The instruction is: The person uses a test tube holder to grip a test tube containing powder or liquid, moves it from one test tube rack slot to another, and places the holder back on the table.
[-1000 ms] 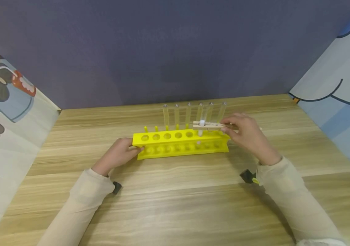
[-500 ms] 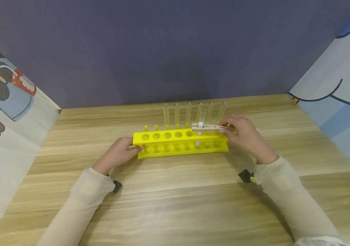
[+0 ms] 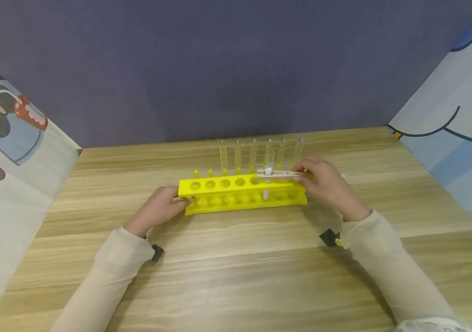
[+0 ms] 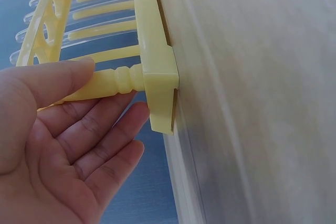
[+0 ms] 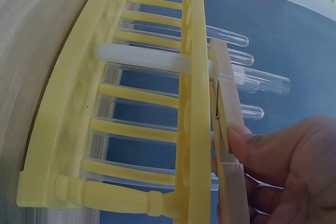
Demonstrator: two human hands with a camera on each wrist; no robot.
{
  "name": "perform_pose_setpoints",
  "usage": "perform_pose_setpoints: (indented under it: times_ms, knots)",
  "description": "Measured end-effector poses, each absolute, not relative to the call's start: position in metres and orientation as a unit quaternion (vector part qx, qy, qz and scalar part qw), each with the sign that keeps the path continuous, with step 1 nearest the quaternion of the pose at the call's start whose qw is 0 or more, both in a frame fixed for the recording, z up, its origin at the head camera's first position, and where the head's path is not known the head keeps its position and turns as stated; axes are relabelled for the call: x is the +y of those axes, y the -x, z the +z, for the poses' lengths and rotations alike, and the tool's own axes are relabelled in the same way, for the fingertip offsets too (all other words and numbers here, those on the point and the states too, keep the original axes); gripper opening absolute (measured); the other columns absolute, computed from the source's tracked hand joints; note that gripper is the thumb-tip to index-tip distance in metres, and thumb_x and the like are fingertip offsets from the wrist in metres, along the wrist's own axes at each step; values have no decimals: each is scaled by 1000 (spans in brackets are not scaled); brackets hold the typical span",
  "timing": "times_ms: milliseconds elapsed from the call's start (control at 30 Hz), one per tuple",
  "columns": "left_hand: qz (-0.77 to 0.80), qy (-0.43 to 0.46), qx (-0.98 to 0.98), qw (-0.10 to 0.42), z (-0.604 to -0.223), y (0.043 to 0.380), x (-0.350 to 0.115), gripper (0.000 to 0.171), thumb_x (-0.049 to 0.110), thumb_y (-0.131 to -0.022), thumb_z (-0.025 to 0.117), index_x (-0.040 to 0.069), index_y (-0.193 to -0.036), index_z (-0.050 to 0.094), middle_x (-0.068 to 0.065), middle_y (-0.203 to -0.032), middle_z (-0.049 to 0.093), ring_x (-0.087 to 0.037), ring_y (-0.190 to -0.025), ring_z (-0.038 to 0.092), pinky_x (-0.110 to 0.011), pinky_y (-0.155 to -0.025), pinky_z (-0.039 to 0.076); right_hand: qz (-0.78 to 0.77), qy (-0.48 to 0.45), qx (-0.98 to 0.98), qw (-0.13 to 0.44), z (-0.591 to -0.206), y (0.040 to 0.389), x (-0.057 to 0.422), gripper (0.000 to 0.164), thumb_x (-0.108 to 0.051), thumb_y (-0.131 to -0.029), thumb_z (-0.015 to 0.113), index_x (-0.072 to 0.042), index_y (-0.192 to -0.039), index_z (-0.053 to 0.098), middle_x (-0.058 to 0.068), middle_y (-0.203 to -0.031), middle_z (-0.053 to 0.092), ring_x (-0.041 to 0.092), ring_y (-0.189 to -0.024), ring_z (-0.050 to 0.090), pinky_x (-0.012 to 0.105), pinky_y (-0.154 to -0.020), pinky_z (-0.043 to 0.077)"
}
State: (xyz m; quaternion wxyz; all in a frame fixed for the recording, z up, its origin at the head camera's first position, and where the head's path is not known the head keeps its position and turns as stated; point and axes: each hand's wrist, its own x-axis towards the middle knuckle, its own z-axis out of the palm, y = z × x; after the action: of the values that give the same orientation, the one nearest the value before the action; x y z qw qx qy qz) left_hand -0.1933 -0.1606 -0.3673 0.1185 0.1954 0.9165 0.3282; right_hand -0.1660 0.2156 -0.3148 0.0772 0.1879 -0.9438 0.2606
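A yellow test tube rack (image 3: 219, 191) stands on the table. My left hand (image 3: 158, 207) grips its left end post (image 4: 105, 83) between thumb and fingers. With thumb and fingers, my right hand (image 3: 326, 186) pinches a wooden test tube clamp (image 5: 227, 90) over the rack's right half. The clamp's jaws are around a clear test tube (image 5: 139, 57) with white contents. This tube passes through a hole in the top board, and its rounded end is close to the lower board; the wrist view does not show clearly whether they touch.
Several clear tubes (image 3: 238, 154) stand upside down on yellow pegs along the rack's back. Behind the wood-grain table (image 3: 236, 267) rises a dark blue panel (image 3: 219, 69). Cartoon-printed panels flank it.
My right hand has lowered the clamp and moved it slightly left. The white-filled tube has gone further down through the rack's hole. My left hand keeps its place on the rack.
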Motion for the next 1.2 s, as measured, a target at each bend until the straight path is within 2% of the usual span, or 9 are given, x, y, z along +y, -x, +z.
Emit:
perform_pose_setpoints:
  times_ms: [600, 1200]
  knots:
    - [321, -200, 918, 120, -369, 194, -161, 34, 20, -92, 58, 7, -124, 61, -15, -115, 65, -17, -64, 46, -36, -71, 41, 256, -207, -941, 82, -321, 169, 217, 14, 0, -84, 66, 4, -98, 66, 15, -95, 64, 27, -84, 53, 39, -72, 45]
    - [324, -211, 916, 107, -369, 194, -162, 33, 18, -92, 59, 6, -122, 62, -16, -112, 66, -16, -63, 46, -35, -69, 41, 258, -201, -942, 76, -322, 168, 217, 13, -1, -86, 65, 3, -99, 65, 15, -96, 63, 26, -83, 54, 39, -72, 48]
